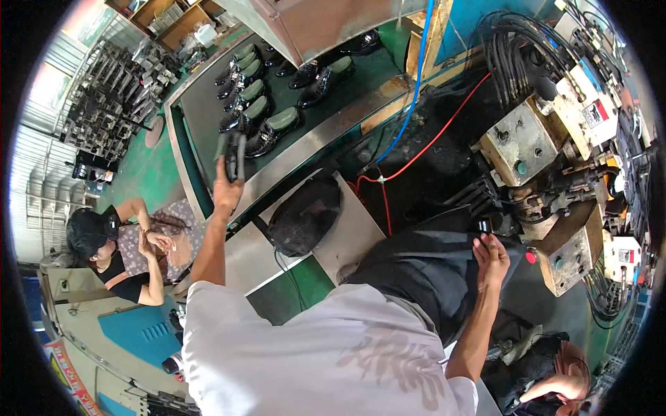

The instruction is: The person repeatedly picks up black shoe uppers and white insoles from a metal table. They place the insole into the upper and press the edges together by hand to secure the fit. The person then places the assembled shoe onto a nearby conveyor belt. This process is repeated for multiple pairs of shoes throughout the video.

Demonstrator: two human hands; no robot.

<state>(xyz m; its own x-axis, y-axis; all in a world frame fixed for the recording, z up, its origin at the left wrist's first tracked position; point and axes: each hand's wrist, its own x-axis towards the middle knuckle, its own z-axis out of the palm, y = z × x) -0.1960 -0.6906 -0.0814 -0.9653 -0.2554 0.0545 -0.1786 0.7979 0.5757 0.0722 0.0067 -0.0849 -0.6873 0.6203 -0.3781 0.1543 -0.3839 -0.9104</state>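
Observation:
My left hand (pixel 227 188) reaches out to the far left, with its fingers closed round a dark shoe (pixel 237 158) at the conveyor's near edge. Part of that shoe is hidden by the hand. Several glossy black shoes (pixel 322 84) on green lasts (pixel 283 119) stand in rows on the dark green conveyor belt (pixel 201 104). Over my right thigh, my right hand (pixel 492 255) is closed, its fingertips pinched by a small shiny dark piece (pixel 485 226) whose kind I cannot make out.
A metal hood (pixel 305 28) covers the belt's far part. A black bag-like bundle (pixel 305 216) lies on a metal surface before me. Blue (pixel 416 90) and red hoses (pixel 444 125) hang nearby. A machine (pixel 520 142) stands right. A co-worker (pixel 132 249) sits left; another person (pixel 555 374) is lower right.

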